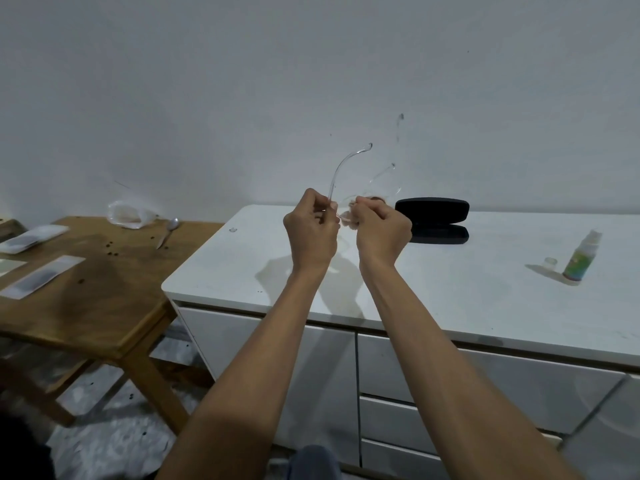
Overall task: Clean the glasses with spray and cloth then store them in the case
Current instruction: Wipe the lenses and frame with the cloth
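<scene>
Both hands — left hand (311, 230), right hand (381, 230) — pinch the clear glasses (346, 178) above the white cabinet (450, 289), temples pointing up.

A wooden table (104, 317) holds a spoon (168, 230), a plastic bag (128, 213) and flat packets (41, 277).

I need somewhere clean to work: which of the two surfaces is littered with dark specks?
The wooden table on the left; the white cabinet top looks nearly speck-free.
</scene>
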A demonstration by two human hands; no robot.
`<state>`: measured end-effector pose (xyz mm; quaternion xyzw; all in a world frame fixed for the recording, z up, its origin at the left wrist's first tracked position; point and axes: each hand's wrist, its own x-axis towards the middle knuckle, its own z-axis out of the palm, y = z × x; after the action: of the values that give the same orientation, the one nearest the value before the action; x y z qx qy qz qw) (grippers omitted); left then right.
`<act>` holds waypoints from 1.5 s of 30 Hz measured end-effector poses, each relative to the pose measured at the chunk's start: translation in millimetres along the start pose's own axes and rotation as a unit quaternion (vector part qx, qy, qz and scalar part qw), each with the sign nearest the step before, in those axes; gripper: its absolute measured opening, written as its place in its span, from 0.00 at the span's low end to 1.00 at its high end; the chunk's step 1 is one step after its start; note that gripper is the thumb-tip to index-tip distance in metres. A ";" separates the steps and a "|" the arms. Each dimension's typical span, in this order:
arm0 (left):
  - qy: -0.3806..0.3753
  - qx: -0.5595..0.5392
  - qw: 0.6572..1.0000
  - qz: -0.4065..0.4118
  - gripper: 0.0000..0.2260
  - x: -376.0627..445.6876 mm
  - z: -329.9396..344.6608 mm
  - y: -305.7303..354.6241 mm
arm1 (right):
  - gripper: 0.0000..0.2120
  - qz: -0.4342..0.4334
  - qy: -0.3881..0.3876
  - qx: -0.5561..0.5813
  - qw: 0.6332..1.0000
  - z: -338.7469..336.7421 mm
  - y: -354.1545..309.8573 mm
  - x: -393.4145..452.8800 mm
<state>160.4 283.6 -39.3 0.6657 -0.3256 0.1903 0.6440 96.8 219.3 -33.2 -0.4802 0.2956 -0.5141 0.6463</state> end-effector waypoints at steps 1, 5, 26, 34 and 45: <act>-0.001 -0.001 1.000 0.005 0.06 -1.5 0.6 1.7 | 0.07 -0.003 0.010 0.013 1.000 2.4 0.4 -0.4; 0.001 -0.005 1.000 0.013 0.07 -3.7 5.3 8.8 | 0.08 0.014 0.031 0.100 0.994 9.6 -2.7 -4.4; 0.021 0.023 0.999 -0.017 0.09 -6.3 0.6 -8.9 | 0.09 -0.159 -0.032 -0.228 0.960 -3.7 18.1 -3.4; 0.038 0.029 0.999 0.018 0.08 -5.4 4.1 -1.7 | 0.09 -0.144 -0.021 -0.155 0.977 10.6 13.0 5.1; 0.017 0.033 0.999 0.014 0.05 2.9 1.6 -9.0 | 0.06 0.048 -0.164 0.003 0.985 4.1 7.7 13.1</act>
<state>168.4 281.1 -44.1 0.6784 -0.3175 0.2207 0.6247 107.2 208.2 -37.4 -0.5414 0.2068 -0.3980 0.7111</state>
